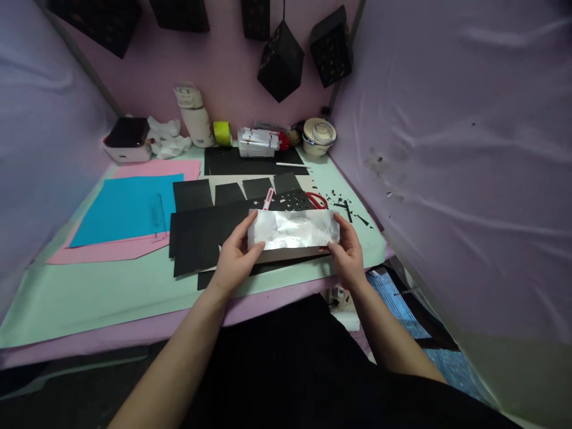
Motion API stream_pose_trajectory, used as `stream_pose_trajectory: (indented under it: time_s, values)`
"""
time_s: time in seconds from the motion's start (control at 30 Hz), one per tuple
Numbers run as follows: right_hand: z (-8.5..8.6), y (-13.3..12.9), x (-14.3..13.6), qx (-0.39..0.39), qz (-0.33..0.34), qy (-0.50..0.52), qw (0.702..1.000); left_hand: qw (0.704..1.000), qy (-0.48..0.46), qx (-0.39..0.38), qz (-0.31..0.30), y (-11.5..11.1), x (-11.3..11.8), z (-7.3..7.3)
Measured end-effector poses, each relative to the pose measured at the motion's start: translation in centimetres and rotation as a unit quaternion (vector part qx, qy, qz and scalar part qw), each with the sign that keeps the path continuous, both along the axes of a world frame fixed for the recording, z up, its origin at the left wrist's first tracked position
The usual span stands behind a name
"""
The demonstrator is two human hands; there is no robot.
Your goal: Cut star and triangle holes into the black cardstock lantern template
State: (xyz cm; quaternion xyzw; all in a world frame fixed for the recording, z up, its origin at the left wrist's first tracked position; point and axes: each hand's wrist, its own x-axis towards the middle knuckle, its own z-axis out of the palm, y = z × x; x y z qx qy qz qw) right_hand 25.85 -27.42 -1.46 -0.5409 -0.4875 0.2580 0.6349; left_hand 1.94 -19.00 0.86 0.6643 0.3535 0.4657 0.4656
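Observation:
A shiny silver strip, like foil or a flat foil packet [295, 229], is stretched level between my two hands above the near part of the table. Its left end is pinched by my left hand [238, 249], thumb in front and fingers behind. On the right end, my right hand [347, 245] grips in the same manner. Beneath it lie sheets of black card [201, 238]. Just beyond its upper edge are a pink craft knife [269, 198] and red-handled scissors [317, 200], partly hidden.
Blue paper [125, 208] over pink sheets and a clear ruler [158, 214] lie left. Black scraps [348, 210] litter the right. At the back stand a white bottle [196, 119], yellow tape [222, 134], a pen box [258, 143] and a bowl [319, 137]. Black boxes [280, 62] hang above.

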Motion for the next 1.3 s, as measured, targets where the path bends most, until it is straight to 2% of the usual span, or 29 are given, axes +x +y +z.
stream_pose_trajectory:
  time_s: [0.17, 0.4, 0.6, 0.8, 0.93, 1.17, 1.3]
  values:
    - [-0.2, -0.3, 0.3, 0.01, 0.013, -0.003, 1.0, 1.0, 0.015, 0.001, -0.007, 0.1, 0.0, 0.0]
    - [0.3, -0.5, 0.4, 0.018, -0.04, -0.059, 0.997, 0.998, 0.049, 0.031, -0.026, -0.3, 0.0, 0.1]
    - [-0.1, -0.6, 0.4, 0.027, -0.042, -0.047, 0.998, 0.997, 0.06, 0.036, -0.045, -0.3, 0.0, -0.2]
    - [-0.3, -0.4, 0.1, 0.022, -0.103, -0.072, 0.992, 0.993, 0.06, 0.033, -0.1, -0.7, 0.1, -0.4]
    - [-0.2, -0.5, 0.2, 0.021, -0.131, -0.084, 0.988, 0.984, 0.104, 0.072, -0.126, -0.9, 0.3, -0.4]
    - [-0.6, -1.0, 0.4, -0.014, -0.118, -0.072, 0.99, 0.97, 0.168, 0.127, -0.124, -0.9, 0.8, -0.9]
    - [-0.7, -1.2, 0.3, 0.014, -0.127, -0.134, 0.983, 0.965, 0.19, 0.143, -0.107, -0.9, 1.3, -1.3]
